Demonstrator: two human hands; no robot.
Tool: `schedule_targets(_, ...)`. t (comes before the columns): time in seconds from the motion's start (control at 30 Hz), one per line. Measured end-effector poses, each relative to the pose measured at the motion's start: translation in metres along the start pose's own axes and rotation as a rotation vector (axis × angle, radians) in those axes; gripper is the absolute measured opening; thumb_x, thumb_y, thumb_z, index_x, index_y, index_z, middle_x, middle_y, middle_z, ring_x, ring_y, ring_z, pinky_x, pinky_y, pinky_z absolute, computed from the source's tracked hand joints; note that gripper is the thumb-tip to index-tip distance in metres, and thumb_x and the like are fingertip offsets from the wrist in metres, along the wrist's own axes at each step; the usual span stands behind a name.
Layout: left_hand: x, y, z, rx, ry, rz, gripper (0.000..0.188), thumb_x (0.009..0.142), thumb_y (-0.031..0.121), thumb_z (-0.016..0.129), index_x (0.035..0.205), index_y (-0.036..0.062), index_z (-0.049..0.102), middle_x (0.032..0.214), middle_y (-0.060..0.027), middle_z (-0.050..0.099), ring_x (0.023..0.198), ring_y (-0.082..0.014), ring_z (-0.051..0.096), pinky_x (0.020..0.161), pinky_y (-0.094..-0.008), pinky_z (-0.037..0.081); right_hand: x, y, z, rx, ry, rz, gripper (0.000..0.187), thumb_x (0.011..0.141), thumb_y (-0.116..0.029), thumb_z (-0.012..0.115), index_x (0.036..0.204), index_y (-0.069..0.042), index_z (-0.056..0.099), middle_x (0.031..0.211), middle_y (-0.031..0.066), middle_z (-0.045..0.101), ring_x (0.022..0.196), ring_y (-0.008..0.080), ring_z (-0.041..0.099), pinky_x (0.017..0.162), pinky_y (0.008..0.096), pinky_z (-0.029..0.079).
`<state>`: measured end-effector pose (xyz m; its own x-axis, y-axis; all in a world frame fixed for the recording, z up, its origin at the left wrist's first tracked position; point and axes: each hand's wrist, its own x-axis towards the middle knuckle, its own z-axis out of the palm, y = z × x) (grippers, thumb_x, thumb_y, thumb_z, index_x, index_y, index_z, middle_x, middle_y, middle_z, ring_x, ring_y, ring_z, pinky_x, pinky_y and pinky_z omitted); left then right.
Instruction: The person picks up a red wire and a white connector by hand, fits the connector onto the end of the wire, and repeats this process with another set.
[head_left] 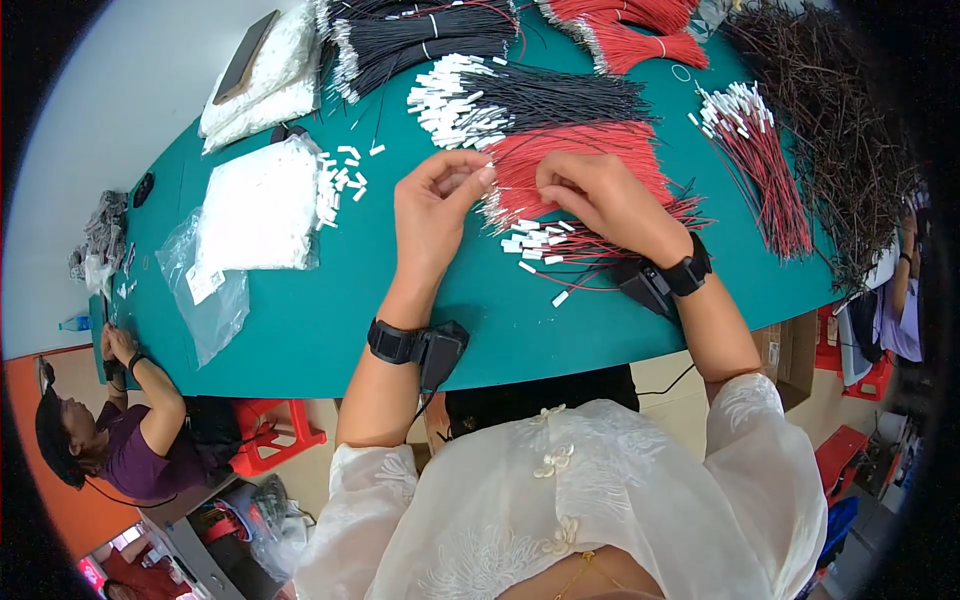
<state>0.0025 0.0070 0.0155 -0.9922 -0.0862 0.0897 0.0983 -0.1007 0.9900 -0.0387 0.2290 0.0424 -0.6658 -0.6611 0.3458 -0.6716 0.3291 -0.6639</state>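
My left hand [435,210] is closed in a pinch at the left edge of a bundle of red wires [590,150]. Whatever sits between its fingertips is too small to make out. Over the same red wires my right hand [608,195] has its fingers curled together, and the wires behind blend with anything it holds. Bare metal tips of the red wires show below the left fingertips. Just beyond lies a bundle of black wires [570,98] with white connector housings [455,100] on its left ends. Nearer me, below my right hand, are red and black wires with white housings [535,240].
Loose white housings [340,185] lie beside a full white plastic bag [258,205] on the green table [300,325]. Tied black bundles [430,40] and red bundles [640,45] are at the back. Dark wires [830,130] heap at right. Another person [120,440] works at left.
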Motion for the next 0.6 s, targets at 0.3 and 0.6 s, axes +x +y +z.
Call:
schedule_targets(0.3,-0.003,0.002,0.006,-0.064,-0.012,0.016,0.015,0.09,0.001,0.074,0.103,-0.0035,0.07,0.094,-0.0052,0.072,0.085,-0.0096,0.068,0.076,-0.0226,0.055,-0.002,-0.026,-0.01,-0.007,0.243,-0.093,0.014,0.081,-0.001,0.078,0.095,-0.002,0.075,0.072,0.0049,0.064,0.06,0.0114,0.054,0.05,0.0273,0.039)
schedule_targets(0.6,-0.007,0.002,0.011,-0.012,-0.069,-0.007,0.016,0.09,0.002,0.075,0.104,-0.0022,0.071,0.095,-0.0048,0.073,0.084,-0.0086,0.066,0.076,-0.0219,0.052,0.0,-0.023,-0.012,-0.195,0.356,-0.211,0.014,0.076,-0.001,0.08,0.089,-0.003,0.076,0.069,0.0046,0.062,0.059,0.0166,0.054,0.054,0.031,0.041)
